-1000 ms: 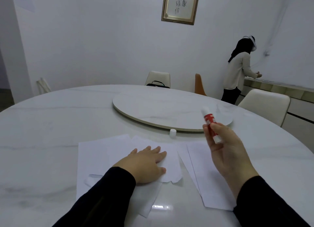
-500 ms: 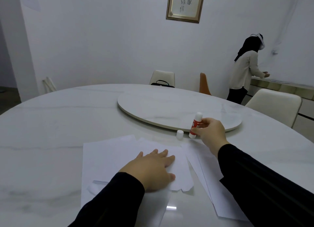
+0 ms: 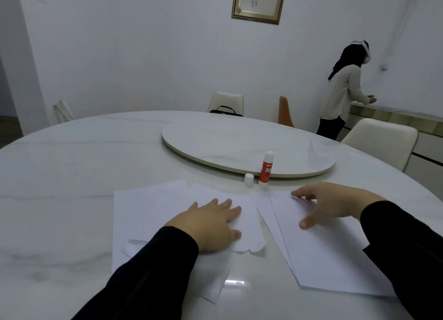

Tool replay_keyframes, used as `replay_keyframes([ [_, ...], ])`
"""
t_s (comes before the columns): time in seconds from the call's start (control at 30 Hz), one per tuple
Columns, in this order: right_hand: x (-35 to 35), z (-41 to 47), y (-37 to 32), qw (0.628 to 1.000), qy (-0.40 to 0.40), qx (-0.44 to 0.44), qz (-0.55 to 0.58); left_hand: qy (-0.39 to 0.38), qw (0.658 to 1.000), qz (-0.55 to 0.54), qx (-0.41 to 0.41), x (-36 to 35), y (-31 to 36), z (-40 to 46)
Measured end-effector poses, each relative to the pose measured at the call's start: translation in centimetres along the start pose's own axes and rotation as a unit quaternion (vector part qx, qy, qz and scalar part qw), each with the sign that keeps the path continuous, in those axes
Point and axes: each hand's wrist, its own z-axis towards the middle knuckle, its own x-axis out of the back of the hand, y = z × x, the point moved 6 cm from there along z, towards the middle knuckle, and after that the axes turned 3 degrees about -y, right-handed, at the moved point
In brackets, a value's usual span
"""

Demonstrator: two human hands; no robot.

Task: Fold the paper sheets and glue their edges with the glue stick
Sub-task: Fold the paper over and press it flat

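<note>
A red and white glue stick (image 3: 266,170) stands upright and uncapped on the table, its white cap (image 3: 248,179) just to its left. Folded white paper sheets (image 3: 153,207) lie in front of me, and my left hand (image 3: 211,223) presses flat on them with fingers spread. A second stack of white sheets (image 3: 318,255) lies to the right. My right hand (image 3: 333,203) rests on its far end, fingers spread, thumb on the paper, holding nothing.
The round white marble table (image 3: 72,166) carries a raised turntable (image 3: 239,144) at its middle, just behind the glue stick. Chairs (image 3: 381,140) stand around the far side. Another person (image 3: 342,92) stands at a counter at the back right.
My right hand set the glue stick upright beside its cap, let go, and moved down onto the right stack of sheets. My left hand stayed on the folded paper.
</note>
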Motion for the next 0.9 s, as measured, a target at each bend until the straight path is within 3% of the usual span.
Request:
replay_keyframes([
  [0.13,-0.5,-1.0,0.3,0.999,0.041,0.034,-0.005,0.015,1.000,0.005,0.006,-0.3,0.2,0.0],
  [0.3,0.2,-2.1,0.4,0.995,0.088,-0.003,-0.048,0.047,0.999,-0.005,0.010,-0.5,0.2,-0.4],
  [0.4,2.1,-3.6,0.0,0.990,0.132,0.017,-0.038,0.117,0.989,-0.089,-0.010,0.4,0.4,-0.9],
  [0.47,4.4,-5.3,-0.1,0.988,0.152,0.031,-0.009,0.224,0.947,-0.229,-0.007,2.3,-0.6,-1.8],
  [0.53,7.1,-7.7,-0.3,0.984,0.176,0.033,0.011,0.334,0.870,-0.362,0.015,4.3,-2.8,-3.1],
  [0.6,9.7,-10.7,-1.0,0.968,0.198,0.069,0.135,0.373,0.786,-0.493,0.019,5.5,-5.0,-4.6],
  [0.63,10.6,-12.1,-1.7,0.941,0.196,0.113,0.251,0.369,0.748,-0.552,0.001,6.1,-5.7,-5.3],
  [0.7,11.7,-14.0,-3.7,0.845,0.181,0.209,0.457,0.333,0.701,-0.628,-0.064,7.2,-5.8,-6.8],
  [0.77,11.4,-14.3,-6.1,0.772,0.154,0.265,0.557,0.267,0.708,-0.642,-0.123,7.7,-4.6,-7.9],
  [0.83,9.6,-12.8,-8.4,0.730,0.129,0.260,0.619,0.188,0.745,-0.623,-0.145,7.4,-2.8,-8.5],
  [0.9,6.8,-10.7,-10.2,0.697,0.108,0.224,0.673,0.160,0.741,-0.633,-0.159,7.1,-1.8,-8.9],
])
